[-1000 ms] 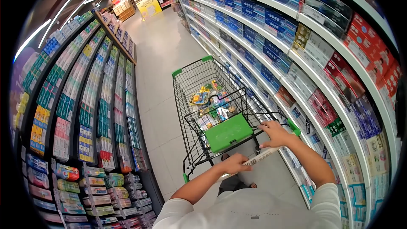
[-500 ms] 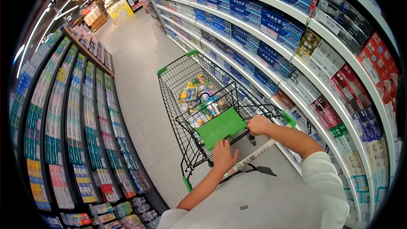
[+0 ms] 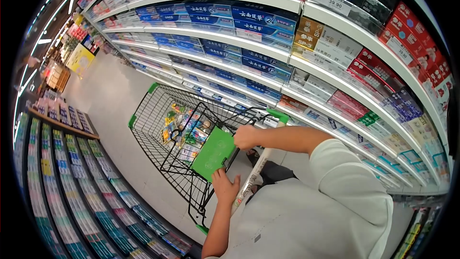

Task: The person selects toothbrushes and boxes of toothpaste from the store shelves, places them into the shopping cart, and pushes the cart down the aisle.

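The shopping cart (image 3: pixel 155 151) could roll or turn and bump the right shelf (image 3: pixel 268 0), because it looks close to it and neither hand is seen wrapped around the white handle (image 3: pixel 252 180). A hard bump might knock some boxes (image 3: pixel 262 19) down. Fingers could get squeezed too if the green flap (image 3: pixel 211 152) swings, since both hands are right by it. The right hand (image 3: pixel 246 136) is curled up at the flap's right corner; its fingertips are hidden, so I cannot tell if its grip holds anything. The left hand (image 3: pixel 225 187) has its fingers stretched out at the flap's near edge and its thumb spread away, so its grip pinches nothing. The cart is on the grey floor (image 3: pixel 108 93), between the right shelf and the left shelf (image 3: pixel 48 182). It is made of black wire, with green far corners. Bright packs (image 3: pixel 184 127), some yellow and some blue, lie in a heap inside.
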`<state>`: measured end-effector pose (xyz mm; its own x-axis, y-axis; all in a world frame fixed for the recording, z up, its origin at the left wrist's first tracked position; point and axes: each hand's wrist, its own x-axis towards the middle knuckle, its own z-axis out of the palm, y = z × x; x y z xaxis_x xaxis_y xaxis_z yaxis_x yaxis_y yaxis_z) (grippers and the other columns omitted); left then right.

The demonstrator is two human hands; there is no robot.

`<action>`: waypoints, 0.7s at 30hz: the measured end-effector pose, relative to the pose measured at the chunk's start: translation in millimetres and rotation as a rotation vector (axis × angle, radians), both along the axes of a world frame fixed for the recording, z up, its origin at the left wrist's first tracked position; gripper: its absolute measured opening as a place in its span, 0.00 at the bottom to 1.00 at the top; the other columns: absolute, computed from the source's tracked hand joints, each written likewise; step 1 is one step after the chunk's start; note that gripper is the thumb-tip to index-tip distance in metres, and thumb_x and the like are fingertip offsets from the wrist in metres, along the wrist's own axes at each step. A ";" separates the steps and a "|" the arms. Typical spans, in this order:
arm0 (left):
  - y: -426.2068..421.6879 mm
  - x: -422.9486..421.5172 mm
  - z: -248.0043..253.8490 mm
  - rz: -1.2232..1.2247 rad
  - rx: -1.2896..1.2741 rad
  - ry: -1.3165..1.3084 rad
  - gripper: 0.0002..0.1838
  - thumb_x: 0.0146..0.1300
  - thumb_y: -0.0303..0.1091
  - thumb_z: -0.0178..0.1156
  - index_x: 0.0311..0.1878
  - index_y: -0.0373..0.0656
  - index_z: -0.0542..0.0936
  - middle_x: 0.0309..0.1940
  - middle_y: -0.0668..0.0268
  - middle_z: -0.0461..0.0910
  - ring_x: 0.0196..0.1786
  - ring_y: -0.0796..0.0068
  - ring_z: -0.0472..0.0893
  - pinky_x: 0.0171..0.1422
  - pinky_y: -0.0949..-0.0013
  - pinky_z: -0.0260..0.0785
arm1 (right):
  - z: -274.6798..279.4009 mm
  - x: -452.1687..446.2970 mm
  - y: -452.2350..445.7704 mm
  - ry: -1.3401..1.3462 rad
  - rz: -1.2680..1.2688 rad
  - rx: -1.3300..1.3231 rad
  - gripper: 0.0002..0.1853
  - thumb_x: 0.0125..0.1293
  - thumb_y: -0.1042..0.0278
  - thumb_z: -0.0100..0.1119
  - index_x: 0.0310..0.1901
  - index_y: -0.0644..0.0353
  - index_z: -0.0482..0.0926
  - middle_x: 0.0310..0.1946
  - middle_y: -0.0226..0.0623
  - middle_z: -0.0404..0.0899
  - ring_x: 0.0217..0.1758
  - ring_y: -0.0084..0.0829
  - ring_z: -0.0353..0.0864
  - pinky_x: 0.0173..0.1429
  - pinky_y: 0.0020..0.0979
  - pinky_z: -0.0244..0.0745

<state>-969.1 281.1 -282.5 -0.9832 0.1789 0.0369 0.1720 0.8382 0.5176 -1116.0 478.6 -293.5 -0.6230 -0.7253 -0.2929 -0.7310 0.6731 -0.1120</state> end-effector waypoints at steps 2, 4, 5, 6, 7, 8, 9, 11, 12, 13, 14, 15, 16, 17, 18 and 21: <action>-3.4 -21.4 -0.1 -0.057 -0.046 -0.014 0.30 0.51 0.43 0.69 0.52 0.34 0.71 0.47 0.49 0.72 0.52 0.47 0.71 0.54 0.53 0.66 | 4.4 -16.9 -6.3 0.015 0.064 0.008 0.07 0.48 0.63 0.60 0.24 0.55 0.84 0.23 0.37 0.83 0.29 0.41 0.84 0.30 0.41 0.80; -14.4 -58.1 3.4 -0.141 -0.097 -0.092 0.30 0.52 0.44 0.69 0.52 0.35 0.71 0.47 0.49 0.73 0.51 0.47 0.73 0.52 0.52 0.67 | 4.0 -32.1 -16.3 0.014 0.079 -0.014 0.06 0.49 0.64 0.61 0.26 0.54 0.85 0.26 0.37 0.83 0.31 0.42 0.85 0.31 0.41 0.81; -21.8 -75.1 5.9 -0.223 -0.137 -0.164 0.31 0.53 0.46 0.68 0.52 0.35 0.71 0.47 0.49 0.73 0.51 0.46 0.74 0.50 0.51 0.69 | 1.1 -38.3 -25.0 0.009 0.072 -0.023 0.06 0.49 0.64 0.61 0.26 0.54 0.85 0.26 0.37 0.83 0.31 0.42 0.85 0.31 0.41 0.81; -23.6 -90.6 8.0 -0.227 -0.149 -0.170 0.31 0.53 0.46 0.68 0.52 0.35 0.71 0.47 0.49 0.73 0.51 0.46 0.74 0.50 0.51 0.69 | -0.1 -46.9 -31.2 -0.025 0.046 -0.026 0.06 0.49 0.65 0.61 0.27 0.54 0.85 0.27 0.37 0.84 0.32 0.42 0.85 0.32 0.41 0.81; -25.7 -106.8 9.2 -0.214 -0.179 -0.184 0.31 0.53 0.47 0.68 0.53 0.36 0.71 0.47 0.49 0.74 0.49 0.46 0.76 0.49 0.51 0.70 | -0.1 -56.5 -37.9 -0.055 0.016 -0.026 0.06 0.49 0.66 0.61 0.29 0.53 0.85 0.28 0.38 0.84 0.34 0.42 0.85 0.32 0.41 0.81; -25.4 -120.9 8.6 -0.201 -0.204 -0.202 0.31 0.53 0.48 0.68 0.53 0.36 0.70 0.46 0.49 0.74 0.48 0.45 0.77 0.47 0.50 0.71 | -0.8 -65.2 -43.7 -0.060 0.006 -0.033 0.06 0.49 0.66 0.61 0.29 0.53 0.85 0.28 0.38 0.84 0.34 0.42 0.85 0.32 0.41 0.81; -22.6 -129.8 5.8 -0.162 -0.215 -0.195 0.28 0.54 0.48 0.67 0.50 0.38 0.73 0.43 0.49 0.78 0.45 0.45 0.79 0.46 0.50 0.72 | 2.6 -70.0 -49.8 -0.070 -0.007 -0.044 0.06 0.49 0.66 0.62 0.30 0.53 0.85 0.29 0.38 0.84 0.34 0.41 0.85 0.33 0.41 0.81; -27.4 -148.4 -21.4 -0.087 -0.251 -0.253 0.25 0.55 0.48 0.66 0.48 0.38 0.76 0.40 0.48 0.79 0.42 0.44 0.79 0.44 0.49 0.72 | 2.1 -82.9 -63.0 -0.090 -0.038 -0.063 0.08 0.47 0.67 0.63 0.32 0.53 0.85 0.30 0.37 0.84 0.35 0.40 0.85 0.33 0.40 0.81; -29.0 -156.1 -25.5 -0.011 -0.285 -0.305 0.22 0.56 0.47 0.66 0.46 0.39 0.78 0.37 0.48 0.81 0.40 0.44 0.80 0.42 0.48 0.72 | 2.5 -89.2 -68.7 -0.094 -0.042 -0.052 0.08 0.47 0.67 0.63 0.32 0.53 0.85 0.30 0.37 0.84 0.35 0.40 0.85 0.33 0.40 0.81; -33.7 -163.7 -27.7 -0.012 -0.280 -0.317 0.22 0.56 0.47 0.66 0.46 0.39 0.78 0.37 0.48 0.81 0.40 0.44 0.80 0.42 0.48 0.72 | 1.8 -95.5 -73.3 -0.078 -0.024 -0.093 0.07 0.48 0.67 0.62 0.30 0.54 0.85 0.29 0.38 0.84 0.34 0.41 0.85 0.32 0.40 0.81; -42.0 -170.8 -28.9 -0.010 -0.248 -0.306 0.20 0.56 0.46 0.65 0.43 0.39 0.79 0.34 0.48 0.81 0.38 0.43 0.80 0.41 0.47 0.72 | 1.2 -101.0 -79.3 -0.063 -0.005 -0.133 0.06 0.48 0.67 0.61 0.29 0.55 0.85 0.29 0.38 0.84 0.33 0.42 0.85 0.32 0.41 0.81; -49.5 -177.4 -27.9 -0.008 -0.216 -0.293 0.18 0.57 0.45 0.65 0.41 0.40 0.81 0.32 0.48 0.81 0.36 0.43 0.80 0.39 0.47 0.72 | -0.7 -107.2 -86.9 -0.095 -0.038 -0.127 0.06 0.47 0.68 0.62 0.29 0.55 0.85 0.28 0.38 0.84 0.33 0.41 0.85 0.32 0.40 0.81; -56.6 -183.7 -29.7 -0.009 -0.209 -0.302 0.18 0.57 0.45 0.65 0.41 0.40 0.81 0.32 0.48 0.81 0.36 0.43 0.80 0.39 0.47 0.72 | 0.1 -113.5 -92.5 -0.104 -0.038 -0.120 0.06 0.47 0.68 0.62 0.29 0.55 0.85 0.28 0.38 0.84 0.33 0.41 0.85 0.32 0.40 0.81; -63.4 -189.8 -31.7 -0.025 -0.190 -0.268 0.18 0.57 0.45 0.65 0.41 0.39 0.81 0.32 0.47 0.81 0.36 0.43 0.80 0.39 0.47 0.71 | 1.1 -119.6 -97.3 -0.105 -0.039 -0.136 0.06 0.47 0.68 0.62 0.28 0.55 0.85 0.28 0.38 0.84 0.32 0.41 0.85 0.32 0.40 0.81; -67.6 -197.6 -30.7 -0.041 -0.171 -0.233 0.18 0.57 0.45 0.65 0.41 0.39 0.81 0.32 0.47 0.81 0.35 0.42 0.80 0.40 0.47 0.71 | 3.1 -125.5 -101.6 -0.105 -0.041 -0.151 0.06 0.47 0.68 0.63 0.28 0.55 0.85 0.28 0.38 0.84 0.32 0.41 0.85 0.32 0.40 0.81; -84.6 -217.1 -30.4 -0.046 -0.146 -0.265 0.17 0.57 0.44 0.65 0.40 0.38 0.81 0.31 0.46 0.81 0.35 0.42 0.80 0.39 0.47 0.71 | 9.1 -139.7 -116.2 -0.074 -0.059 -0.162 0.06 0.45 0.67 0.64 0.27 0.55 0.85 0.27 0.38 0.84 0.32 0.41 0.85 0.31 0.40 0.81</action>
<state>-1186.2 196.5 -312.9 -0.9458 0.2081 -0.2493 0.0867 0.9016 0.4238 -1255.7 362.4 -284.4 -0.6467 -0.7297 -0.2219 -0.6769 0.6832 -0.2741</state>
